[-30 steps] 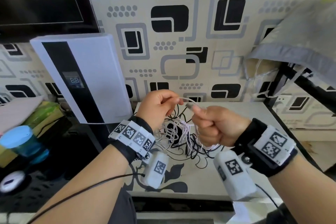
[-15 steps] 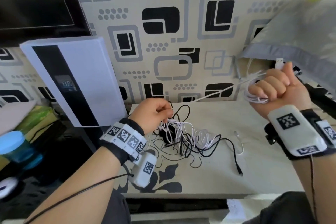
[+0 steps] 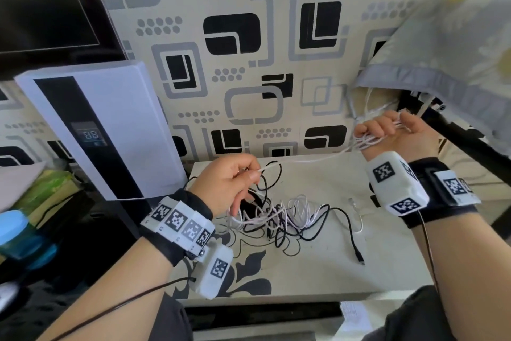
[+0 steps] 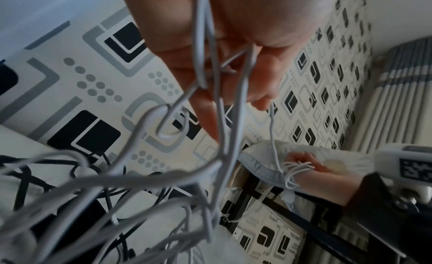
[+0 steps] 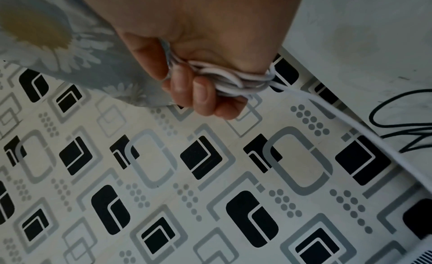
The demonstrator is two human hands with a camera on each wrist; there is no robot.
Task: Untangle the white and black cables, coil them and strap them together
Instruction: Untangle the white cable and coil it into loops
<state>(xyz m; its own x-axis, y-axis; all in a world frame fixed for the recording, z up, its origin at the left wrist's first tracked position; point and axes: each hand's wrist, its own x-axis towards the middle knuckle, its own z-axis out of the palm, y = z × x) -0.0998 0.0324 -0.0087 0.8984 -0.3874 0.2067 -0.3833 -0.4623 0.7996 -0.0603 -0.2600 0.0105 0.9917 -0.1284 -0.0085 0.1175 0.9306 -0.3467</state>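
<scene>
The right hand, grip clamped on white cable coils at 2 o'clock, draws a strand from the left hand's pinch above the tangle on the surface. Coiling step; next, likely another wrap, freeing the black cable.

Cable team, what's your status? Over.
Right hand grips coiled white cable. Left hand pinches its strand. Black cable tangled in the way.

Bright, even daylight, soft shadows, no harsh glare. Head view bends w/ fisheye at edges. Left wrist view: near white cable blurred, out of focus; right wrist view sharper.
</scene>
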